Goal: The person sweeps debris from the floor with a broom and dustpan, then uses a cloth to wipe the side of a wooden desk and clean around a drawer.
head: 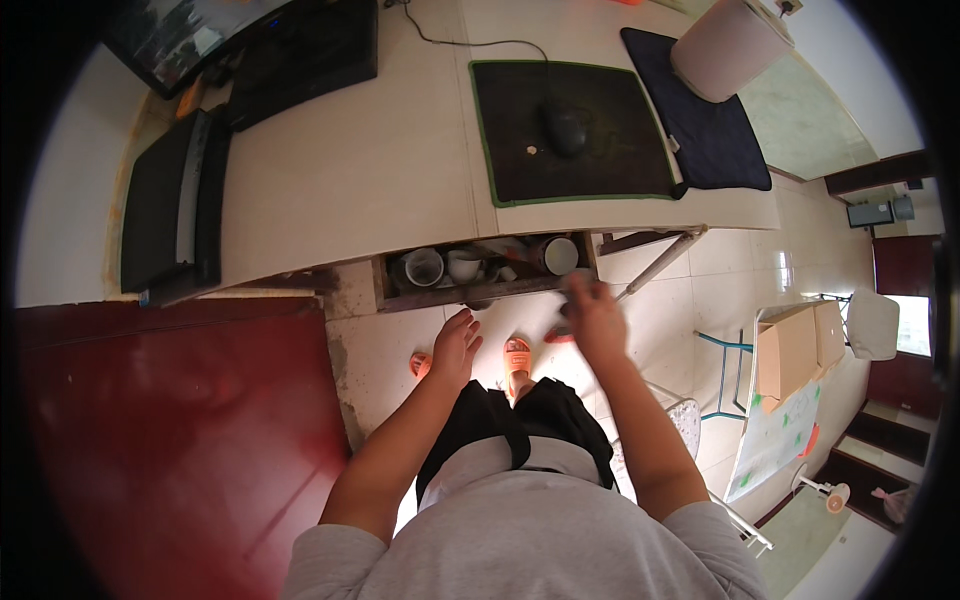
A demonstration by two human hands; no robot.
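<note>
Below the desk's front edge, an open wooden drawer (pixel 480 291) holds a clear glass cup (pixel 424 268), a white cup (pixel 463 265), a pale round container (pixel 559 256) and other small items. My left hand (pixel 454 351) is just in front of the drawer's left part, fingers apart, holding nothing. Blurred by motion, my right hand (pixel 598 319) is by the drawer's right front corner. Something greyish and dark shows at its fingertips, but whether the hand grips it cannot be made out.
On the white desk (pixel 345 180) are a black mouse (pixel 564 129) on a mouse pad (pixel 517 172), a dark folded cloth (pixel 720 150) and a pinkish cylinder (pixel 727 49). A dark red panel (pixel 172 435) stands left. Cardboard boxes (pixel 795 352) rest on a table at right.
</note>
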